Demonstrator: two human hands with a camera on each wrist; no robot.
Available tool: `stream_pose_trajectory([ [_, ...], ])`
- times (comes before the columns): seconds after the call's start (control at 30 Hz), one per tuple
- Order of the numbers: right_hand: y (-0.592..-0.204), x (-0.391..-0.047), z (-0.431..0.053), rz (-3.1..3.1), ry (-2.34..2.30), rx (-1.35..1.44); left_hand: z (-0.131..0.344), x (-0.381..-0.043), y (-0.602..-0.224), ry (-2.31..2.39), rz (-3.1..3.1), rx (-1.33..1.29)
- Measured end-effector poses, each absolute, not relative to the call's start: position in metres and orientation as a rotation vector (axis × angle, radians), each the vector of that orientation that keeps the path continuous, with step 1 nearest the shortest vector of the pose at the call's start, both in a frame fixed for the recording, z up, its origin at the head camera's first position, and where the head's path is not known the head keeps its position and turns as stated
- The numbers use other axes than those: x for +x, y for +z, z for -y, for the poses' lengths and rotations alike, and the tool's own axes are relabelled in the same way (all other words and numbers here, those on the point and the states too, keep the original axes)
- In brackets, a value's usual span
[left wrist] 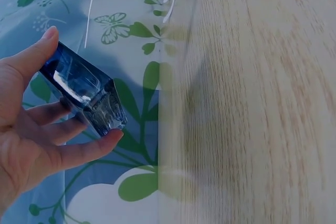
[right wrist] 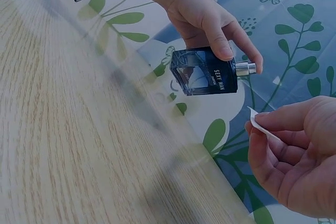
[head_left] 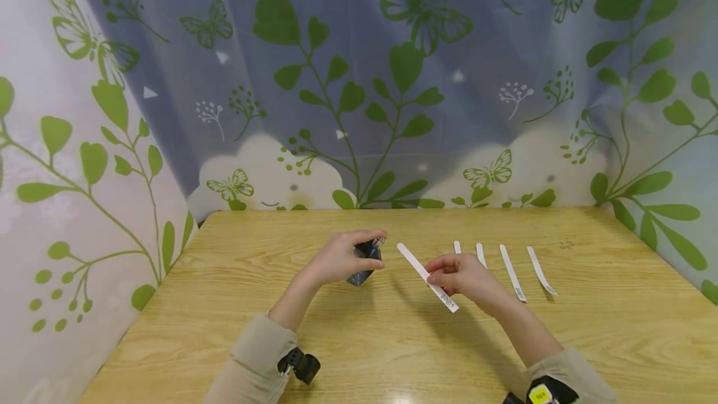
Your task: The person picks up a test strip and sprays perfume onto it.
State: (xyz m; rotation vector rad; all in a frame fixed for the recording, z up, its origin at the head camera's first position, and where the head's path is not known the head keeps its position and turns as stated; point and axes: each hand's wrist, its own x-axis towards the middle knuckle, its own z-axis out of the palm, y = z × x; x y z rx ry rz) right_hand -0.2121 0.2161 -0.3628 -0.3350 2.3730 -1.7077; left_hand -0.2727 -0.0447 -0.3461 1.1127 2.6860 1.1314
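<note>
My left hand (head_left: 335, 260) grips a dark blue glass perfume bottle (right wrist: 205, 72) above the table. The bottle is tilted, with its silver spray nozzle (right wrist: 245, 68) uncovered and the index fingertip at the nozzle's top. "SEXY MAN" is printed on the side that the right wrist view shows. Between thumb and fingers, my right hand (head_left: 468, 279) pinches a white paper test strip (head_left: 415, 262), which has small print near its lower end. The strip's far end points toward the nozzle, a short gap away from the bottle.
Several more white paper strips (head_left: 510, 273) lie in a row on the wooden table (head_left: 252, 341), to the right and partly behind my right hand. A curtain (head_left: 359, 80) with green leaves and butterflies hangs behind the table and along both sides.
</note>
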Motion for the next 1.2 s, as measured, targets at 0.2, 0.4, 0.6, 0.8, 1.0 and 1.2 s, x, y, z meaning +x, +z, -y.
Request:
stream_pose_trajectory([
  [0.2,-0.3625,-0.2118,-0.2130,-2.380,-1.702,-0.325,0.0448,-0.2718,-0.3474,1.152,-2.686,1.113],
  [0.4,-0.3628,-0.2120,-0.2126,-2.377,-1.699,-0.327,0.0441,-0.2727,-0.3474,1.151,-2.701,1.119],
  [0.6,-0.3631,-0.2115,-0.2125,-2.377,-1.709,-0.329,0.0438,-0.2724,-0.3499,1.151,-2.713,1.106],
  [0.8,-0.3639,-0.2129,-0.2121,-2.382,-1.715,-0.336,0.0447,-0.2718,-0.3504,1.176,-2.717,1.095],
  [1.0,-0.3651,-0.2144,-0.2114,-2.396,-1.717,-0.341,0.0459,-0.2720,-0.3496,1.184,-2.724,1.078],
  [1.2,-0.3656,-0.2148,-0.2114,-2.399,-1.708,-0.340,0.0481,-0.2730,-0.3497,1.169,-2.692,1.048],
])
